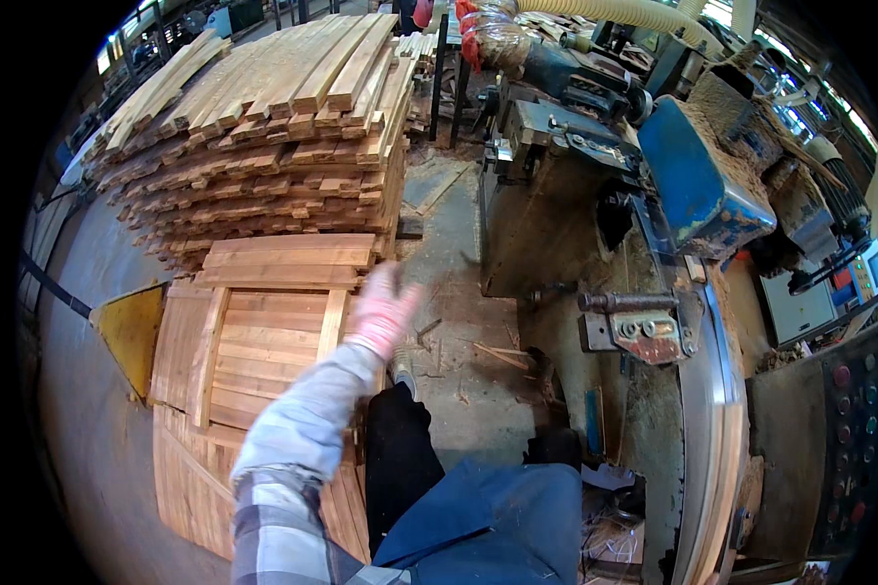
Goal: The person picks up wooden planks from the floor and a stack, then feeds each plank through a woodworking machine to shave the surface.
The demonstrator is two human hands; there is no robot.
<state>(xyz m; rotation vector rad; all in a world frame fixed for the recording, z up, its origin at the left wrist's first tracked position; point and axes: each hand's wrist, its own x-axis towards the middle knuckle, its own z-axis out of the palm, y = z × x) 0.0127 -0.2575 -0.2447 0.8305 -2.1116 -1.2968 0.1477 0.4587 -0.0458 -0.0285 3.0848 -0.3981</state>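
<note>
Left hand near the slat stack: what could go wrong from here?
1. The left hand, gloved and blurred, is beside the short slats lying on the wooden pallet; a loose glove could snag on a rough edge.
2. The tall slat stack has uneven ends, so a knock might shift pieces.
3. Offcuts on the floor near the shoe could cause a trip.

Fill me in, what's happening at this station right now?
A person stands between a woodworking machine and a tall stack of wooden slats. Their gloved left hand is stretched out, open and holding nothing, near a low pile of boards on the floor. The hand is blurred. The right hand is out of view.
</note>
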